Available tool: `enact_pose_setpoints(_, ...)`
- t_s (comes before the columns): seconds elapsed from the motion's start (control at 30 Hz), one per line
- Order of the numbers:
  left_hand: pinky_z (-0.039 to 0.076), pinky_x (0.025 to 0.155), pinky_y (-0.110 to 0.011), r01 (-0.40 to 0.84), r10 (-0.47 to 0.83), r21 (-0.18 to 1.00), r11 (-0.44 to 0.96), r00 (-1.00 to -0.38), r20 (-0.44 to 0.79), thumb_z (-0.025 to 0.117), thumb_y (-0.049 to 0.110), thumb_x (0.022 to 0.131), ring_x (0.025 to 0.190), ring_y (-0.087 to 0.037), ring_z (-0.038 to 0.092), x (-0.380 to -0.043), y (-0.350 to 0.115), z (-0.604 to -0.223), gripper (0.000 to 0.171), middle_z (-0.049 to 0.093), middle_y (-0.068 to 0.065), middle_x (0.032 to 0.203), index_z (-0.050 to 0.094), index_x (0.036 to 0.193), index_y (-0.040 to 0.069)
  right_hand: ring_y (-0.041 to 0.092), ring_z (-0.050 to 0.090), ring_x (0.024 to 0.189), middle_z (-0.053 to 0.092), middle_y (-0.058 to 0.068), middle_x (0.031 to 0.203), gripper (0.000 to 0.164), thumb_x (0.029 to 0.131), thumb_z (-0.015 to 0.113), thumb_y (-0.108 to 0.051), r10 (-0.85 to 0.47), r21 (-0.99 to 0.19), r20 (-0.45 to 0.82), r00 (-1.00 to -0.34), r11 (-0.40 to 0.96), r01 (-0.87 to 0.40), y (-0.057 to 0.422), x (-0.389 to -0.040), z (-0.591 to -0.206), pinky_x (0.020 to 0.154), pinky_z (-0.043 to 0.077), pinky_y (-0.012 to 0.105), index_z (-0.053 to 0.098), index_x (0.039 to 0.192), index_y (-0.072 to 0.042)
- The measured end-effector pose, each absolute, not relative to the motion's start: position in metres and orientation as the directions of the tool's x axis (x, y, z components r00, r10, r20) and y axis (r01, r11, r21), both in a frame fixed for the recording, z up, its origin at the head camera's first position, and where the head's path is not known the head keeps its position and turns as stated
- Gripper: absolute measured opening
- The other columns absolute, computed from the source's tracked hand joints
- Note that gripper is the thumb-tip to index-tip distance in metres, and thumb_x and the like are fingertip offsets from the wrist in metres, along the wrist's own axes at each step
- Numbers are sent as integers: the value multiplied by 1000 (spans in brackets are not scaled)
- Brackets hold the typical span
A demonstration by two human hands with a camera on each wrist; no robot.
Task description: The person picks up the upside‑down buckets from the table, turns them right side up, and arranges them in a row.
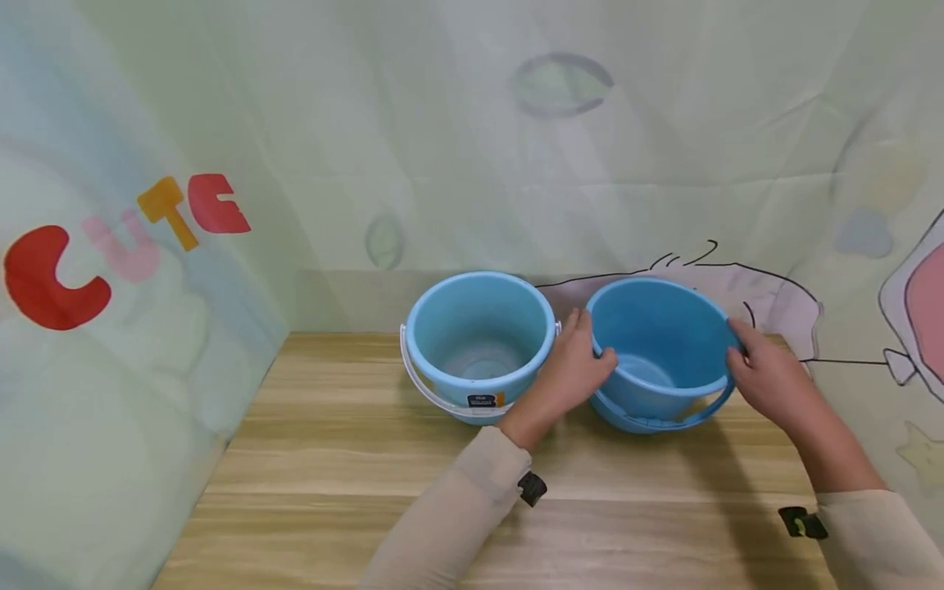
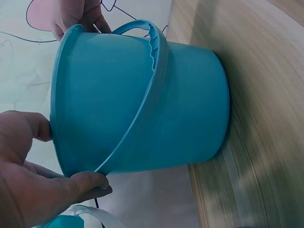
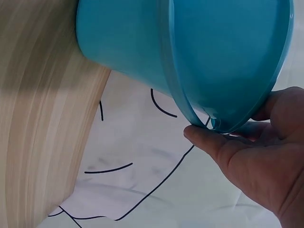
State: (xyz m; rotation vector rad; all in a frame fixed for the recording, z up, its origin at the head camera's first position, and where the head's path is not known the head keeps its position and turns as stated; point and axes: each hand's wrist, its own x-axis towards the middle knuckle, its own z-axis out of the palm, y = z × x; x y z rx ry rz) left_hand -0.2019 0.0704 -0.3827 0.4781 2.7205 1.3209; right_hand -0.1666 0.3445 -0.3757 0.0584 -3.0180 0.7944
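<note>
A darker blue plastic bucket [image 1: 645, 400] stands on the wooden table, at the right in the head view. Its blue handle [image 1: 667, 424] hangs down across the front. My left hand [image 1: 571, 369] grips the rim on the left side, its thumb at the rim, as the left wrist view also shows. On the opposite side, my right hand [image 1: 770, 377] holds the rim near the handle's joint [image 3: 214, 124]. Just left of my left hand sits a lighter blue bucket [image 1: 479, 315] with a white handle [image 1: 435, 399] lowered in front and a dark label [image 1: 483, 401].
The wooden table [image 1: 310, 475] reaches back to a printed cloth [image 1: 457, 164] hanging right behind the buckets. Another cloth side with coloured letters [image 1: 55, 279] borders the table's left edge. The two buckets stand close together near the back edge.
</note>
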Motion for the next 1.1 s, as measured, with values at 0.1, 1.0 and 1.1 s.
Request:
enact_pose_setpoints(0.1,31,124,-47,238,313,777,583,-948,55,57,25,102,159,-36,20,-202,70,-383,72,20,-19,171,25,162,0,68,42,130,33,46,151,60,110,36,-18,-37,-489,25,-999,871,-45,344,-168,-375,95,44,76,18,158,12)
enact_pose_setpoints(1.0,35,122,-47,267,324,726,634,-944,64,59,28,104,158,-31,25,-196,74,-375,70,18,-17,172,30,161,0,68,42,129,38,45,149,60,111,37,-24,-6,-526,69,-998,849,-41,351,-165,-387,96,40,80,21,160,6)
enact_pose_setpoints(1.1,32,124,-48,285,338,710,644,-939,71,59,31,104,157,-29,26,-195,73,-373,70,18,-16,172,30,161,1,69,42,128,39,45,148,60,112,36,-28,0,-534,68,-998,845,-37,352,-164,-387,94,40,81,22,161,5)
